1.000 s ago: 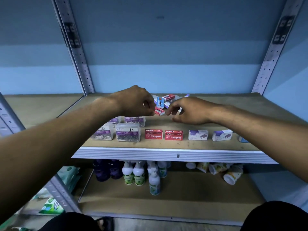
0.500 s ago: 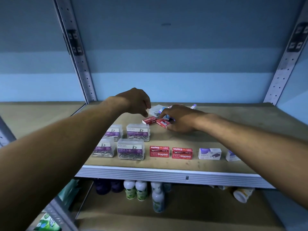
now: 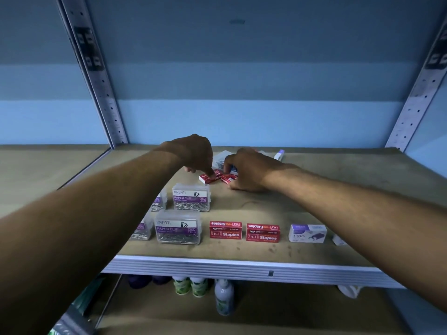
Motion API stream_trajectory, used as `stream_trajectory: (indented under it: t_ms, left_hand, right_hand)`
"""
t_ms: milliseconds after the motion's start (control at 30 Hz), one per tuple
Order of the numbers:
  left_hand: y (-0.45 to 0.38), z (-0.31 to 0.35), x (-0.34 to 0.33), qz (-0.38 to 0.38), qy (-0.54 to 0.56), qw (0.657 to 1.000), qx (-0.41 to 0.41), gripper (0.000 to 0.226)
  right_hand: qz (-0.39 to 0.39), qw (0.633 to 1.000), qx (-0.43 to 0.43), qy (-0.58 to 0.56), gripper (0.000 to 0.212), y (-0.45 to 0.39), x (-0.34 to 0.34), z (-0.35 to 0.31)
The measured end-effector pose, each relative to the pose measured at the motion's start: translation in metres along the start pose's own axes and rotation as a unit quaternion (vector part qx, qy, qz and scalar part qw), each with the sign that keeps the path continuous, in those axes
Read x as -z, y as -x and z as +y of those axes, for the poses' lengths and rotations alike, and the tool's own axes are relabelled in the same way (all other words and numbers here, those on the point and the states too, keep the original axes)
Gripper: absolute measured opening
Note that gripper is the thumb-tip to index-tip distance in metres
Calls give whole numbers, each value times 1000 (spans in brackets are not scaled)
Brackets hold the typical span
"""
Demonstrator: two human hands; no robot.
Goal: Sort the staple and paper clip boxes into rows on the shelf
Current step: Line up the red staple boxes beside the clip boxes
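Left hand [image 3: 193, 153]: your fingers press down on a red box [image 3: 208, 178].
Right hand [image 3: 249, 169]: your fingers curl over the pile's boxes; grip unclear.
Clear boxes [image 3: 178, 227]: paper clips inside.

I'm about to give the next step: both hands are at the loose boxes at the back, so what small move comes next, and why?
Probably pinch the loose red staple box under the left hand and carry it forward. The front row already holds two red staple boxes, with bare shelf behind them for a second row. The right hand rests on the other loose boxes.
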State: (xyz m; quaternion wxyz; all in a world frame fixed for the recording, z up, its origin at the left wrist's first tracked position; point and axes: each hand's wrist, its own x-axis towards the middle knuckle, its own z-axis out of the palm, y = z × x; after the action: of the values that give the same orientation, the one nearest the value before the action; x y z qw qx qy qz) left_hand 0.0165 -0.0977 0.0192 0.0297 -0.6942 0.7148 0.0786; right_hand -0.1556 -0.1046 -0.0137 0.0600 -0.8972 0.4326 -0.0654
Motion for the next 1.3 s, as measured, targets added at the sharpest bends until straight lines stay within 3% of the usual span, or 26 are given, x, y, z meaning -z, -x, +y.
stream_trajectory:
  t_ms: [433, 700, 867, 1300]
  left_hand:
    - [-5, 4, -17, 70, -25, 997, -2, 34]
    - [8, 7, -3, 107, -43, 992, -49, 19]
    - [25, 15, 10, 98, -36, 992, -70, 9]
    - [61, 51, 29, 39, -41, 995, -84, 25]
  right_hand:
    - [11, 1000, 13, -16, 32, 4, -4, 2]
    - [48, 995, -27, -85, 17, 15, 10, 10]
    - [49, 987, -69, -134, 18, 30, 25, 17]
    - [22, 990, -79, -113, 18, 69, 49, 18]
